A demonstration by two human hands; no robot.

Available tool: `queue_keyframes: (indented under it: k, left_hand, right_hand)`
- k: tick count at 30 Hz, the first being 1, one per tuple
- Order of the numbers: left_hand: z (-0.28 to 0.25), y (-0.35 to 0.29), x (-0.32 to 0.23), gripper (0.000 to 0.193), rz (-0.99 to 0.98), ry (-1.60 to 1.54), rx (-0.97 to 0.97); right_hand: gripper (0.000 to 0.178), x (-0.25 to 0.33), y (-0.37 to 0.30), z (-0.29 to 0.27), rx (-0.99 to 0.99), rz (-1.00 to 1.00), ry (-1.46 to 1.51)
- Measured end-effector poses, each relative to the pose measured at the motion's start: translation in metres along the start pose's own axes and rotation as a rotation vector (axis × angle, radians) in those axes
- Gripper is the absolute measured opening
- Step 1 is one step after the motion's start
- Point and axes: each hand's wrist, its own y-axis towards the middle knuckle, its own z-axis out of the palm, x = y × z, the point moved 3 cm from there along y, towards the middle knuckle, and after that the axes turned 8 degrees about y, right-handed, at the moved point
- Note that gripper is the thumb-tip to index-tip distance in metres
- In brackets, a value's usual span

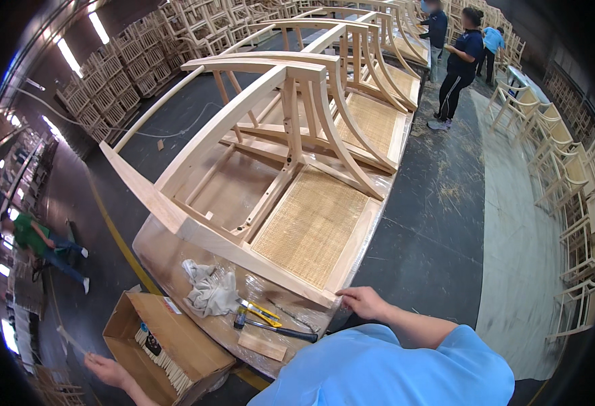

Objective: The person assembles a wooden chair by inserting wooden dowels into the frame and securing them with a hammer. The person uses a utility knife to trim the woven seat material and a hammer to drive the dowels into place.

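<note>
A wooden chair frame (216, 237) with a woven cane panel (313, 227) lies on its side on the plastic-covered table (152, 247). At its near right corner, my right hand (363, 302) has its fingers closed against the wood. Out at the lower left, my left hand (106, 371) pinches a thin pale strip (72, 340), which points up and away from the fingers. Beside that hand stands an open cardboard box (199, 338) holding a row of pale sticks (172, 369) and a small dark item (150, 344).
On the table's near end lie a crumpled white cloth (211, 289), yellow-handled pliers (260, 312), a hammer (280, 329) and a wood block (262, 345). More chair frames (372, 128) line the table beyond. Other people (461, 68) stand at the far right; one (37, 237) is at left.
</note>
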Motion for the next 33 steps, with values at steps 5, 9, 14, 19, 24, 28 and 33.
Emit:
queue_keyframes:
  k: [5, 9, 14, 19, 24, 28, 33]
  left_hand:
    - [-0.022, -0.108, -0.191, 0.022, -0.058, -0.640, 0.511]
    - [-0.006, -0.203, -0.325, 0.045, -0.140, -0.912, 0.946]
    - [0.030, -0.202, -0.400, 0.059, 0.041, -0.886, 0.817]
    - [0.046, -0.196, -0.438, 0.054, -0.207, -0.816, 0.916]
    - [0.038, -0.191, -0.432, 0.051, -0.317, -0.609, 0.900]
    - [0.013, -0.186, -0.458, 0.046, -0.365, -0.470, 0.910]
    - [0.007, -0.186, -0.457, 0.047, -0.326, -0.425, 0.934]
  right_hand:
    - [0.030, -0.043, 0.034, -0.070, -0.219, 0.119, 0.359]
    - [0.031, -0.055, 0.081, -0.158, -0.460, 0.159, 0.489]
    - [0.043, -0.064, 0.143, -0.251, -0.633, 0.174, 0.243]
    - [0.051, -0.091, 0.192, -0.293, -0.487, 0.153, -0.059]
    - [0.041, -0.105, 0.215, -0.295, -0.411, -0.009, -0.047]
    - [0.042, -0.105, 0.219, -0.302, -0.336, 0.078, 0.068]
    - [0.045, -0.099, 0.220, -0.311, -0.311, 0.059, 0.026]
